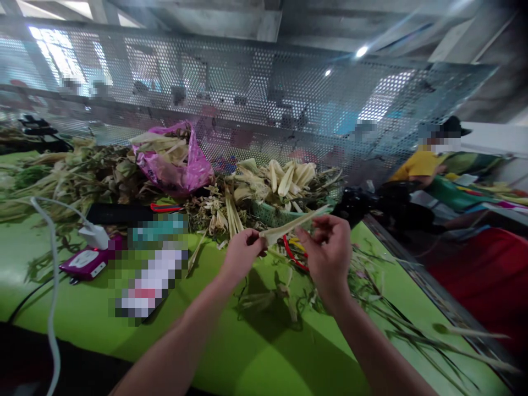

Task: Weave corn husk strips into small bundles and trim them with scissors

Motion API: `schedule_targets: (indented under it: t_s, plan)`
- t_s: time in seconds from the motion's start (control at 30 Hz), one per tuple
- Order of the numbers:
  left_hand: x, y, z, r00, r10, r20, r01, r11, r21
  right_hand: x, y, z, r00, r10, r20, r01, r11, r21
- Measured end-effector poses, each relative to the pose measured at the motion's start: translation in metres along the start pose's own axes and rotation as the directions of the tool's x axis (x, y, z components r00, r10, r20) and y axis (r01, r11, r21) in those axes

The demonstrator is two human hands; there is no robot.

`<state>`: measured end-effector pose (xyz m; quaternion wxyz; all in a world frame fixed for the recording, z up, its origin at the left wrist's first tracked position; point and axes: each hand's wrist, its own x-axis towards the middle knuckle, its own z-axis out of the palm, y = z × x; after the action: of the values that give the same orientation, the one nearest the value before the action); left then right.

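My left hand (pixel 243 254) pinches the near end of a pale, long flower bud (pixel 295 223) held above the green table (pixel 231 352). My right hand (pixel 328 250) is closed, its fingers curled around the middle of the same bud, which points away to the upper right. Below the hands lie loose green stems and petals (pixel 268 300) and red-handled scissors (pixel 293 256). Behind the hands sits a green basket (pixel 268 213) heaped with pale buds (pixel 284 179).
A pink plastic bag (pixel 175 165) of buds and a long heap of stems (pixel 61 176) lie at the back. A pink power bank (pixel 84 263) with a white charger and cable lies left. A perforated metal screen (pixel 264 93) rises behind. A person in yellow (pixel 418 165) sits at right.
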<state>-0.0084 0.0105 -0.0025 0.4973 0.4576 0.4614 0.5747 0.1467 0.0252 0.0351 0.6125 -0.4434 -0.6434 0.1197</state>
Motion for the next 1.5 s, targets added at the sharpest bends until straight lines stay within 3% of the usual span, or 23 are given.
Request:
schedule_targets:
  t_s: [0.1, 0.2, 0.43, 0.8, 1.0, 1.17, 1.33, 1.5]
  plan:
    - [-0.001, 0.001, 0.000, 0.999, 0.037, -0.018, -0.036, 0.998, 0.058, -0.006, -0.008, 0.001, 0.966, -0.145, 0.212, 0.171, 0.979, -0.109]
    - [-0.003, 0.002, 0.000, 0.993, 0.114, -0.025, -0.105, 0.968, 0.228, -0.012, -0.009, 0.007, 0.922, -0.099, 0.374, 0.149, 0.983, -0.105]
    - [-0.009, 0.003, 0.003, 0.962, 0.271, -0.020, -0.229, 0.850, 0.475, -0.013, 0.001, 0.011, 0.921, 0.028, 0.389, 0.034, 0.988, -0.153]
    - [-0.010, 0.001, 0.003, 0.941, 0.338, 0.028, -0.282, 0.733, 0.619, -0.012, 0.005, 0.011, 0.882, 0.214, 0.419, -0.177, 0.976, -0.126]
    - [-0.012, 0.004, 0.003, 0.934, 0.353, 0.055, -0.299, 0.689, 0.660, -0.012, 0.007, 0.013, 0.864, 0.223, 0.451, -0.197, 0.975, -0.104]
    - [-0.010, 0.004, 0.001, 0.946, 0.315, 0.079, -0.291, 0.716, 0.635, -0.010, 0.009, 0.013, 0.870, 0.077, 0.487, -0.018, 0.992, -0.125]
    - [-0.007, 0.003, -0.002, 0.950, 0.278, 0.143, -0.309, 0.772, 0.555, -0.003, 0.004, 0.007, 0.813, -0.131, 0.568, 0.213, 0.974, -0.080]
    - [-0.008, 0.005, -0.004, 0.959, 0.229, 0.164, -0.282, 0.800, 0.529, 0.006, 0.003, 0.002, 0.810, -0.213, 0.547, 0.357, 0.919, -0.170]
